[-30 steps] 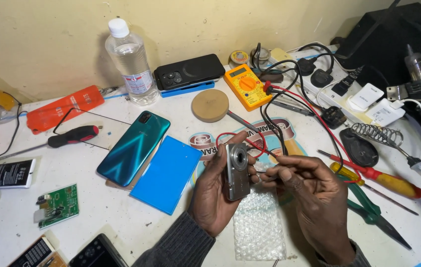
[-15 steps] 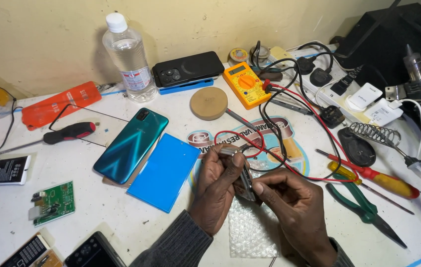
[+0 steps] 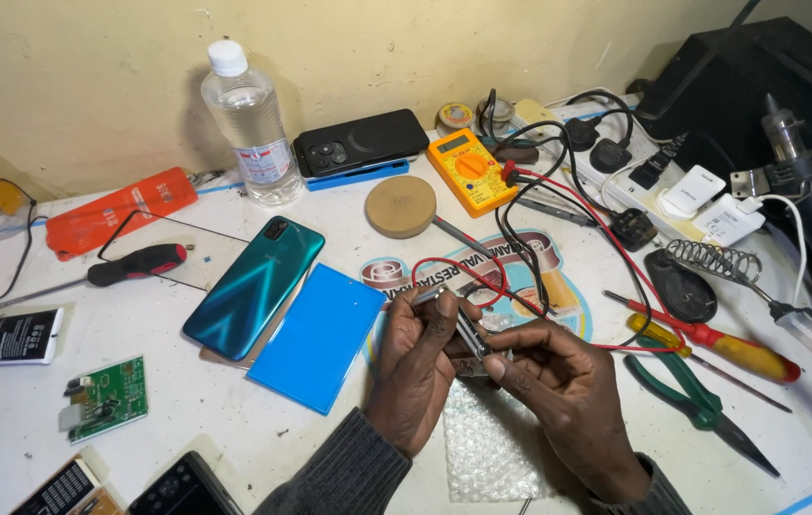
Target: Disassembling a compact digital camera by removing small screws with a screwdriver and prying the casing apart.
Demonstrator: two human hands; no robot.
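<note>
Over the centre of the worktop (image 3: 5, 448), both hands hold a small silver compact camera (image 3: 471, 336) edge-on, just above a sheet of bubble wrap (image 3: 487, 439). The left hand (image 3: 417, 367) cups the body from behind, its fingers (image 3: 442, 307) curled over the upper edge and closed on the casing. The right hand (image 3: 563, 391) grips the lower right end, fingers narrow and pinched on the corner.

Judgement on the step: the device appears to be under inspection or being worked along its edge. To do this well, the left hand should carry the weight so the right fingers stay free for fine work; the camera is best kept low over the bubble wrap, so that a slip lands soft. The red test lead (image 3: 444, 267) and black test lead (image 3: 520, 267) of the yellow multimeter (image 3: 468, 172) loop just behind the hands and could snag. The screwdriver (image 3: 711, 339) and green-handled pliers (image 3: 687, 401) lie near the right hand.

Against one second ago: the camera then stood with its broad face towards the viewer and raised; it is now turned edge-on and lower, with both hands closed nearer together. The teal phone (image 3: 253, 286) and the blue panel (image 3: 320, 334) beside it lie as they did.
</note>
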